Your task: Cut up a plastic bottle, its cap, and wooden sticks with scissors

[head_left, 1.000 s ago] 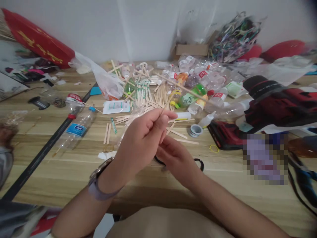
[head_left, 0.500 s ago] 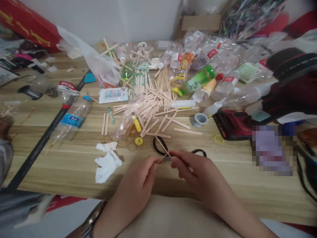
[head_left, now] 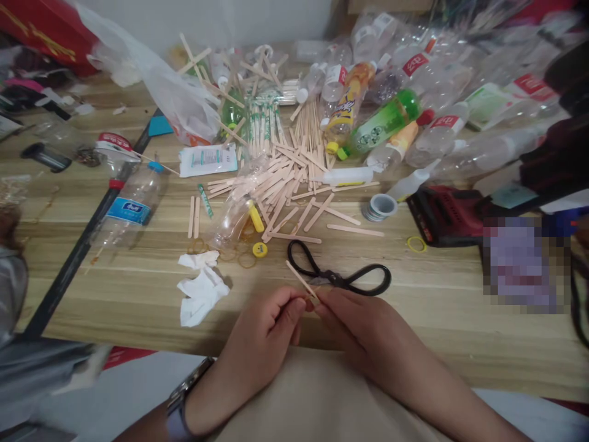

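My right hand (head_left: 363, 316) is closed round a thin wooden stick (head_left: 299, 277), whose free end points up and to the left. Pinched close against it, my left hand (head_left: 271, 328) has thumb and forefinger on what looks like a tan rubber band (head_left: 311, 301) at the lower end of the stick. Fingers hide most of the band and the stick's grip end. Just beyond the hands lie black-handled scissors (head_left: 340, 276). Crumpled white tissue (head_left: 202, 301) lies to the left, with several loose rubber bands (head_left: 247, 259) behind it.
A pile of craft sticks (head_left: 285, 184) covers the table's middle. Plastic bottles (head_left: 386, 123) crowd the back right, near a red and black power tool (head_left: 446, 212). At left stand a blue-labelled bottle (head_left: 131, 209) and a dark strip (head_left: 69, 273). Another person's sleeve (head_left: 13, 288) shows at the left edge.
My hands have come closer together and nearer my body, and the band stretched between them has shortened. More of the scissors shows. The view has tilted down slightly.
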The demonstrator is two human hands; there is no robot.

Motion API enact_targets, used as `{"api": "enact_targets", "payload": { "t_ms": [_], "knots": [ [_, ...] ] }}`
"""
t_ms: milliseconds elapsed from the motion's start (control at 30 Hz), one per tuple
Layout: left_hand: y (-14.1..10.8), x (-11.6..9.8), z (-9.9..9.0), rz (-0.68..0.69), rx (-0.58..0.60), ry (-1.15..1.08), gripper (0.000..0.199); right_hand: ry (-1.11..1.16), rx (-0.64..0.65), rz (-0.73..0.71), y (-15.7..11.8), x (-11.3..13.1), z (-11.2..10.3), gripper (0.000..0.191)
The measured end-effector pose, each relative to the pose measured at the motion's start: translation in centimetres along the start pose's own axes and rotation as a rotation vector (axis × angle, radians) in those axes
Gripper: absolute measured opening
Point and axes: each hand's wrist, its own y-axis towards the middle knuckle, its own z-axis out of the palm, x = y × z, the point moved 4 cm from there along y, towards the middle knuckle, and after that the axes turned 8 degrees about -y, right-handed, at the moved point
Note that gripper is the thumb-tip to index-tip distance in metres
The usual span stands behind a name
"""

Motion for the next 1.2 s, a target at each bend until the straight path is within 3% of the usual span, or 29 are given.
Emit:
{"api": "enact_targets", "payload": {
  "t_ms": [167,300,367,500,567,733,1000,1200],
  "knots": [
    [0.0,-0.1,0.2,-0.041,0.107,-0.198,0.031,-0.283,-0.069,-0.194,-0.6,0.4,-0.4,0.033],
    [-0.1,0.1,0.4,-0.158,0.218,-0.296,0.033,-0.335,-0.116,-0.294,-0.9,0.9,-0.9,0.033],
    [-0.1,0.0,0.2,-0.121,0.192,-0.245,0.031,-0.340,-0.139,-0.285,-0.9,1.1,-0.8,0.032],
    [-0.3,-0.7,-0.3,0.158,0.012,0.088,0.027,-0.350,-0.167,-0.231,-0.9,1.3,-0.1,0.026],
    [-0.4,-0.9,-0.4,0.225,-0.012,0.182,0.028,-0.374,-0.170,-0.245,-0.9,1.5,0.1,0.024],
    [-0.3,-1.3,-0.2,0.200,0.092,0.036,0.028,-0.418,-0.194,-0.319,-1.2,1.7,-0.4,0.038],
    [-0.8,-1.4,-0.3,0.283,-0.003,0.241,0.029,-0.429,-0.177,-0.275,-1.4,1.6,0.0,0.041],
    [-0.5,-1.4,-0.1,0.208,0.086,0.054,0.027,-0.461,-0.128,-0.327,-1.7,1.6,-0.2,0.050]
  ]
}}
